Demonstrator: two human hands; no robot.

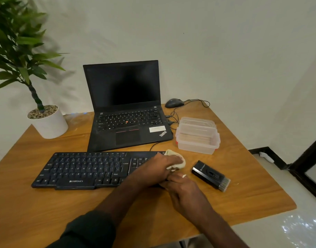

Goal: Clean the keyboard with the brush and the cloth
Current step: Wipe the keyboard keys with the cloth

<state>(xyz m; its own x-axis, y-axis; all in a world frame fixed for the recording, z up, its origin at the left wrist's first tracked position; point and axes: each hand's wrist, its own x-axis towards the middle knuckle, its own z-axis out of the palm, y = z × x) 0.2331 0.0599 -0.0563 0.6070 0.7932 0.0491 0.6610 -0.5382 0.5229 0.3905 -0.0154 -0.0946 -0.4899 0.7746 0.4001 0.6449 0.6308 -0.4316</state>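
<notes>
A black Zebronics keyboard point(85, 169) lies across the wooden table in front of me. My left hand point(159, 164) grips a crumpled cream cloth point(178, 161) and presses it on the keyboard's right end, over the number pad, which it hides. My right hand point(182, 188) rests on the keyboard's right front corner just below the left hand, fingers laid flat, a ring on one finger. A black cleaning brush point(210, 175) with grey bristles lies on the table to the right of the keyboard, apart from both hands.
An open black laptop point(126, 111) stands behind the keyboard. Clear plastic boxes point(198, 138) sit at its right, with a mouse point(174, 102) and cables behind. A potted plant point(46, 120) stands at the back left. The table edge point(261, 214) runs near right.
</notes>
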